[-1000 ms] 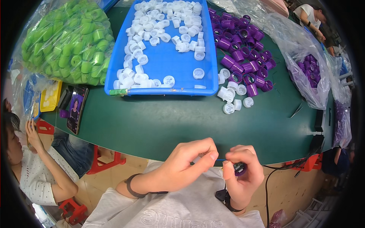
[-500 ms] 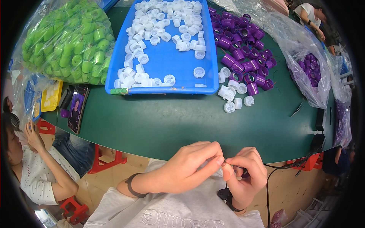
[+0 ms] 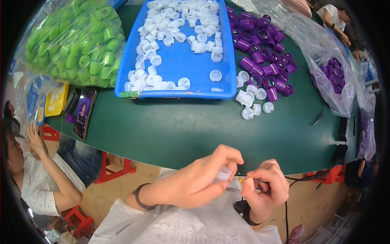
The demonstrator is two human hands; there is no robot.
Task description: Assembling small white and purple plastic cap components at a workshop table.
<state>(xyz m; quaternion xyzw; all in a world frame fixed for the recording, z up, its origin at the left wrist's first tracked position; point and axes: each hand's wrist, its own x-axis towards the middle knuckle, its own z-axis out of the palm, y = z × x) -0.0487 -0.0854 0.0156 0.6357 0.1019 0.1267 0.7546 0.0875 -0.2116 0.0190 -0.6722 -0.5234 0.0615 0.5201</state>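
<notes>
My left hand (image 3: 199,175) is bent around a small white translucent plastic cap (image 3: 224,173), held between its curled fingers and thumb at the table's near edge. Just beside it, my right hand (image 3: 266,185) has thumb and index finger pressed together in a pinch. A thin dark strand seems to run at these fingertips, but the fingers hide most of it and I cannot make out what is held. Beyond my hands lie loose white caps (image 3: 256,109) and a heap of purple cylindrical cups (image 3: 271,70) with thin dark wires.
A blue tray (image 3: 178,94) of white caps stands on the green table (image 3: 170,130). Left are a bag of green cups (image 3: 77,49), a phone (image 3: 84,114) and a yellow tray (image 3: 57,99). Tweezers (image 3: 319,117) and cables (image 3: 321,175) lie right. A co-worker (image 3: 48,175) sits left.
My left hand has drawn slightly away from my right fingertips and lifted its fingers, so the white cap in it now shows. My right hand keeps its pinch, nearly in place.
</notes>
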